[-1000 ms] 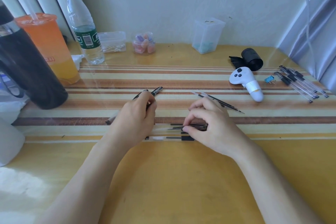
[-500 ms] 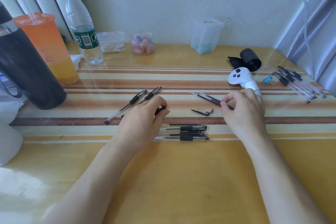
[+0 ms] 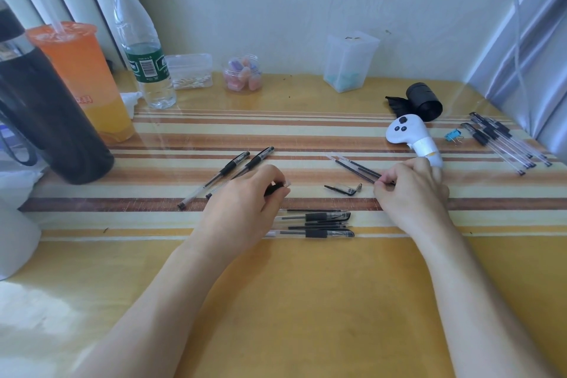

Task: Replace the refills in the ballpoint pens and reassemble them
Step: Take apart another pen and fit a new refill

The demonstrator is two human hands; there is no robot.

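My left hand (image 3: 245, 202) grips a pen barrel (image 3: 277, 187) with a black grip, its open clear end poking out past my fingers. My right hand (image 3: 411, 190) pinches the near end of the thin black refills (image 3: 356, 167) lying on the striped mat. Between my hands lie a pen cap and a small metal tip (image 3: 345, 188). A row of several pens and refills (image 3: 316, 221) lies just in front of my hands. Two whole pens (image 3: 227, 173) lie left of my left hand.
Several more pens (image 3: 503, 141) and a blue binder clip (image 3: 453, 135) lie at the far right. A white controller (image 3: 411, 136) sits behind my right hand, beside a black roll (image 3: 423, 101). At left stand a black flask (image 3: 46, 113), orange drink cup (image 3: 82, 80) and water bottle (image 3: 141, 49). Small containers (image 3: 349, 61) line the wall.
My right hand left the row of pens in front and moved right and back to the refills. A cap and tip now lie uncovered between my hands. My left hand shifted slightly right.
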